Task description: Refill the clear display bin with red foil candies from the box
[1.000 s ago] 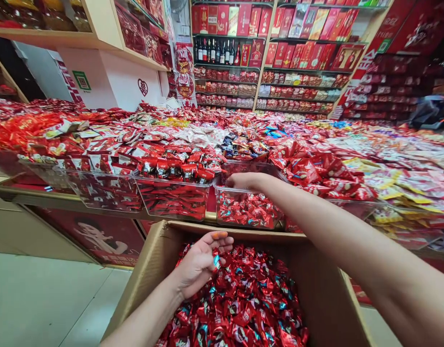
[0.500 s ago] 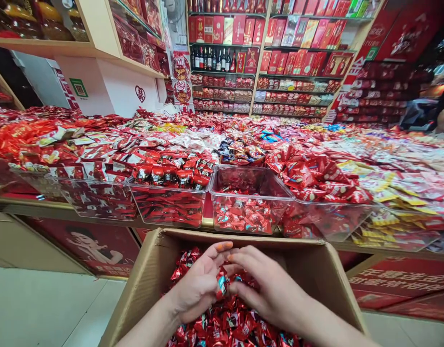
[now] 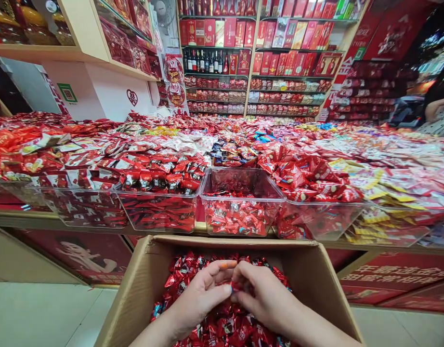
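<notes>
My left hand [image 3: 203, 294] and my right hand [image 3: 260, 295] meet above the inside of a cardboard box [image 3: 128, 294]. Between their fingertips is a small wrapped candy [image 3: 232, 287], of which only a red and blue bit shows; the fingers hide the rest. Thumb and fingers of the left hand curl around it, while those of the right pinch from the other side. Below both hands lies a heap of shiny red wrapped candies [image 3: 227, 327], some with light blue patches, inside the box.
Just beyond the box, a clear plastic bin [image 3: 241, 198] on the counter is partly filled with red candies. Fuller bins stand on both sides, among them one of red packets [image 3: 160, 212]. Shelves [image 3: 249, 82] with boxes and bottles rise behind. A person's arm [image 3: 437, 107] shows at far right.
My hands have dropped slightly and closed in around the candy, which was more visible before. The view has shifted a little. More of another person shows at the right edge.
</notes>
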Available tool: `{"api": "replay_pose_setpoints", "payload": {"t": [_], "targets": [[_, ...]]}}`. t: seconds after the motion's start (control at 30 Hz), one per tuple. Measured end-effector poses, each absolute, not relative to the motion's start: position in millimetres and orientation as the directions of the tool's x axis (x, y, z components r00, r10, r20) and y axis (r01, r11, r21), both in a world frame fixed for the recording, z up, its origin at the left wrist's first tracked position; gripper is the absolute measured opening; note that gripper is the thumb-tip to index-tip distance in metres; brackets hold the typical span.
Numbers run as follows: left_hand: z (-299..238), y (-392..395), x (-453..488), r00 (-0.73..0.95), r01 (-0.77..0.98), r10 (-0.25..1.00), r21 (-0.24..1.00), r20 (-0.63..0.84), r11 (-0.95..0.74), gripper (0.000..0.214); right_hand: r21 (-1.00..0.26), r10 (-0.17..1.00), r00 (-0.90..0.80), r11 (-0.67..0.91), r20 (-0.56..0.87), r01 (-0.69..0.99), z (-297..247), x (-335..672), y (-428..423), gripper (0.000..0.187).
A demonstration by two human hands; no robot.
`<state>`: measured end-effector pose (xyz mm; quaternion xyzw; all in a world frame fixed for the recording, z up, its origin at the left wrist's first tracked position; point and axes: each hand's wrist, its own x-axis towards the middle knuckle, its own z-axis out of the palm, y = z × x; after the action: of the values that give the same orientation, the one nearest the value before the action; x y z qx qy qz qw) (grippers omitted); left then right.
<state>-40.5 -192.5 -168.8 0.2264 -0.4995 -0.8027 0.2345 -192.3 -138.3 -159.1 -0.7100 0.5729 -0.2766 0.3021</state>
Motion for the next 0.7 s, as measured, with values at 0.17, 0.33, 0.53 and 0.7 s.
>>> {"api": "replay_pose_setpoints", "payload": {"t": [0.17, 0.33, 0.53, 0.7], "targets": [[-173, -196, -39, -0.735, -0.021, -0.655, 0.972, -0.175, -0.236, 0.033, -0.638, -0.968, 0.186, -0.25, 0.168, -0.728, -125, -204, -150, 0.008], [-185, -200, -37, -0.626, -0.076, -0.74, 0.963, -0.247, -0.257, 0.035, -0.418, -0.891, 0.028, -0.24, 0.453, -0.876, -48, -218, -226, 0.018], [-182, -197, -36, -0.586, -0.104, -0.755, 0.951, -0.294, -0.29, 0.036, -0.213, -0.992, 0.051, -0.026, -0.115, -0.977, -45, -216, -311, 0.011], [-182, -193, -36, -0.61, -0.135, -0.733, 0.951, -0.302, -0.279, 0.036, -0.267, -0.96, 0.16, -0.096, -0.229, -0.959, -58, -216, -304, 0.025]]}}
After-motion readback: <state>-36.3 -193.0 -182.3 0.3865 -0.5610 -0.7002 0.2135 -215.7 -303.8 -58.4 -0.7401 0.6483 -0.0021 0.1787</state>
